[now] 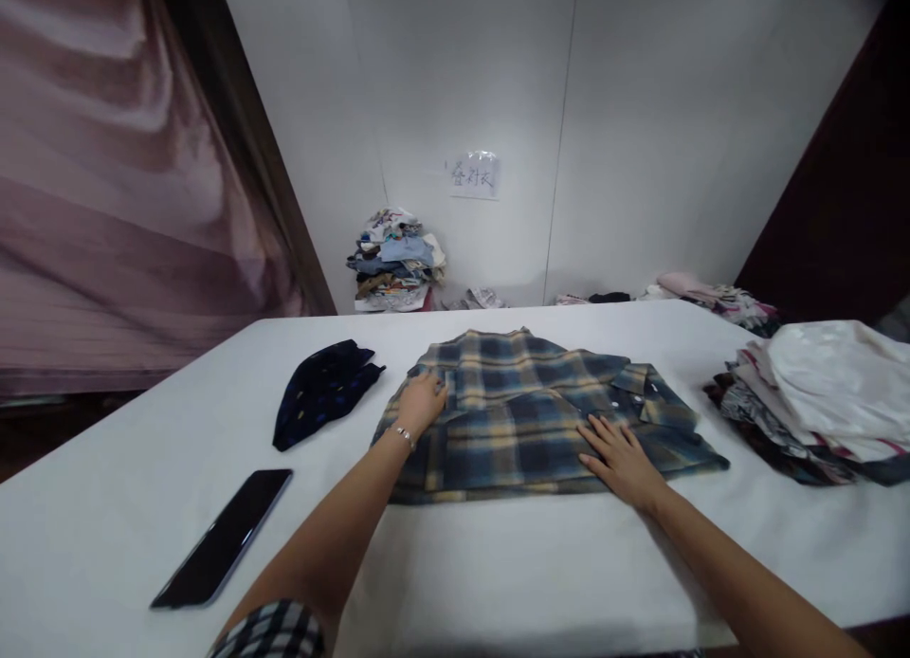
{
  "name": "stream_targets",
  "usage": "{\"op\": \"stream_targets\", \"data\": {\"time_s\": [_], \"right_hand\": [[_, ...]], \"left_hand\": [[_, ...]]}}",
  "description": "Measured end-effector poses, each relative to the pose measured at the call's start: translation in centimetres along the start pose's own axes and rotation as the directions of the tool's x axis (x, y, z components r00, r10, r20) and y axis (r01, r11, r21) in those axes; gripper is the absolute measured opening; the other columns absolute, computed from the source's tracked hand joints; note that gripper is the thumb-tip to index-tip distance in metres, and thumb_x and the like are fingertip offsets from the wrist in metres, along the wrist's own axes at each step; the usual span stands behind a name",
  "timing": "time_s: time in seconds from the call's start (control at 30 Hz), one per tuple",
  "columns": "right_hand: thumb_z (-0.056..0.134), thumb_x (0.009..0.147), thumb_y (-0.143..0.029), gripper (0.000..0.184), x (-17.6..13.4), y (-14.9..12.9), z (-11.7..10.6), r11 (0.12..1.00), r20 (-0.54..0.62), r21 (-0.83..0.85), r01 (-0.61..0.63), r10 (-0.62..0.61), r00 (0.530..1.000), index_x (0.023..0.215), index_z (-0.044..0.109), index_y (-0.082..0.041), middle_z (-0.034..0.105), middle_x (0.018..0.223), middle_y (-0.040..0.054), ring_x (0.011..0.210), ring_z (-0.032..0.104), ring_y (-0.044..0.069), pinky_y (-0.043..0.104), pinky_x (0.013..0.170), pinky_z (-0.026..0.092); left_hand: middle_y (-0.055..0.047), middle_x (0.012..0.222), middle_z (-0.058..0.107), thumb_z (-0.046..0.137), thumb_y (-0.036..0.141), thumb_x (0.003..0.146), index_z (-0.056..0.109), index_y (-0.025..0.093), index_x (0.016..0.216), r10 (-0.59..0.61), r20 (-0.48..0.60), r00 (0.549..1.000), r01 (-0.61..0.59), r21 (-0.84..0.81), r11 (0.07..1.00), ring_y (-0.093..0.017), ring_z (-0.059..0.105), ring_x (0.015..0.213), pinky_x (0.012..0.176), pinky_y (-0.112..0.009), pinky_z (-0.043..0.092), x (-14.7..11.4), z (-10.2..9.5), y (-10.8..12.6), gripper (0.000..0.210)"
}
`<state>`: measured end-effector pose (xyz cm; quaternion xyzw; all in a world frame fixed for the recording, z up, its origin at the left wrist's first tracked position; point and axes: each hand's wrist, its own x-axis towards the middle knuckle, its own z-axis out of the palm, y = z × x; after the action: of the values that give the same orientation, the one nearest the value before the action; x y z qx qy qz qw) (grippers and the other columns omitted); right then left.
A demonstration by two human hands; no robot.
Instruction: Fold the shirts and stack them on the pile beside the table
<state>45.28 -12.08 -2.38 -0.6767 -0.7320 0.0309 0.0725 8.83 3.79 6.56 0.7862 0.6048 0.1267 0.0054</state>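
A blue, grey and tan plaid shirt (508, 411) lies partly folded on the white table (540, 563), its collar and small white buttons toward the right. At the shirt's left part, my left hand (422, 404) has its fingers curled on the fabric, seemingly gripping a fold; the fingertips are partly hidden. A bracelet circles that wrist. My right hand (622, 461) rests flat on the shirt's lower right, fingers spread, below the collar.
A dark patterned cloth (323, 392) and a black phone-like slab (224, 539) lie on the left. Stacked clothes (825, 402) stand at the right edge. Beyond the table are another clothes pile (398, 260) and a wall with a handwritten sign (474, 174).
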Motion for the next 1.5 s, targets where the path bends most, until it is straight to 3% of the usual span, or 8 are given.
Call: {"op": "stream_targets", "data": {"time_s": [0.13, 0.23, 0.43, 0.6, 1.0, 1.17, 1.3, 1.5], "right_hand": [[0.032, 0.094, -0.063, 0.063, 0.0, 0.1, 0.0, 1.0, -0.014, 0.014, -0.002, 0.002, 1.0, 0.148, 0.038, -0.03, 0.026, 0.157, 0.0057, 0.146, 0.021, 0.027, 0.055, 0.117, 0.017], [0.032, 0.094, -0.063, 0.063, 0.0, -0.1, -0.4, 1.0, -0.006, 0.026, -0.007, 0.007, 1.0, 0.148, 0.039, -0.03, 0.026, 0.157, 0.0055, 0.146, 0.021, 0.027, 0.055, 0.117, 0.016], [0.031, 0.094, -0.065, 0.065, -0.1, -0.2, -0.6, 0.999, 0.011, 0.041, -0.02, 0.02, 1.0, 0.148, 0.038, -0.029, 0.025, 0.158, 0.0051, 0.147, 0.02, 0.026, 0.054, 0.118, 0.016], [0.032, 0.094, -0.065, 0.064, -0.2, 0.1, -0.1, 0.999, 0.003, 0.041, -0.013, 0.013, 1.0, 0.148, 0.037, -0.032, 0.024, 0.158, 0.0038, 0.147, 0.02, 0.027, 0.056, 0.118, 0.016], [0.036, 0.095, -0.06, 0.06, -0.3, 0.0, -0.6, 1.0, 0.003, 0.012, -0.005, 0.005, 1.0, 0.149, 0.035, -0.033, 0.023, 0.158, 0.0047, 0.146, 0.021, 0.027, 0.056, 0.117, 0.018], [0.039, 0.095, -0.058, 0.059, -0.3, -0.2, -0.9, 1.0, -0.01, 0.02, -0.004, 0.004, 1.0, 0.149, 0.035, -0.033, 0.024, 0.158, 0.0058, 0.146, 0.023, 0.028, 0.056, 0.117, 0.018], [0.039, 0.096, -0.057, 0.059, -0.3, -0.3, -1.0, 1.0, -0.009, 0.03, -0.002, 0.002, 1.0, 0.149, 0.034, -0.034, 0.024, 0.158, 0.0066, 0.146, 0.024, 0.028, 0.057, 0.116, 0.018], [0.037, 0.096, -0.058, 0.059, -0.3, -0.4, -1.1, 0.999, 0.008, 0.038, -0.01, 0.009, 1.0, 0.149, 0.034, -0.034, 0.022, 0.159, 0.0058, 0.146, 0.022, 0.028, 0.056, 0.117, 0.016]], "left_hand": [[-0.009, 0.136, 0.057, 0.054, 0.035, 0.091, 0.062, 0.02, 0.123, 0.172, 0.047, 0.984, -0.173, 0.007, 0.985, -0.024, 0.048, 0.128, 0.106, -0.035, 0.036, 3.2, 1.8, 1.1, 0.037], [-0.008, 0.132, 0.06, 0.057, 0.041, 0.089, 0.065, 0.023, 0.119, 0.194, 0.114, 0.974, -0.201, 0.058, 0.978, -0.027, 0.049, 0.127, 0.109, -0.041, 0.032, 4.2, 2.6, 0.9, 0.036], [-0.022, 0.102, 0.071, 0.046, 0.035, 0.09, 0.072, 0.01, 0.095, -0.127, 0.134, 0.983, 0.097, 0.211, 0.973, -0.035, 0.065, 0.1, 0.089, -0.049, 0.043, 5.2, 1.3, -4.5, 0.036], [-0.024, 0.114, 0.066, 0.047, 0.028, 0.084, 0.069, 0.009, 0.106, -0.294, 0.059, 0.954, 0.271, 0.25, 0.93, -0.036, 0.062, 0.107, 0.089, -0.048, 0.043, 7.4, 0.3, -7.6, 0.036], [-0.018, 0.14, 0.049, 0.046, 0.052, 0.086, 0.05, 0.017, 0.132, -0.222, 0.097, 0.97, 0.219, 0.035, 0.975, -0.034, 0.046, 0.128, 0.097, -0.049, 0.042, 15.6, 4.8, -3.1, 0.058], [-0.019, 0.129, 0.059, 0.057, 0.05, 0.078, 0.053, 0.016, 0.127, -0.251, 0.176, 0.952, 0.253, 0.01, 0.967, -0.035, 0.054, 0.12, 0.091, -0.045, 0.045, 18.3, 5.5, -3.1, 0.059], [-0.016, 0.119, 0.066, 0.053, 0.03, 0.078, 0.062, 0.018, 0.114, -0.249, 0.145, 0.958, 0.257, -0.042, 0.966, -0.032, 0.06, 0.112, 0.086, -0.04, 0.047, 18.9, 4.7, -3.5, 0.04], [-0.022, 0.126, 0.06, 0.053, 0.03, 0.078, 0.063, 0.013, 0.114, -0.393, 0.189, 0.9, 0.403, -0.013, 0.915, -0.036, 0.057, 0.115, 0.087, -0.044, 0.046, 17.8, 4.3, -5.0, 0.042]]}}
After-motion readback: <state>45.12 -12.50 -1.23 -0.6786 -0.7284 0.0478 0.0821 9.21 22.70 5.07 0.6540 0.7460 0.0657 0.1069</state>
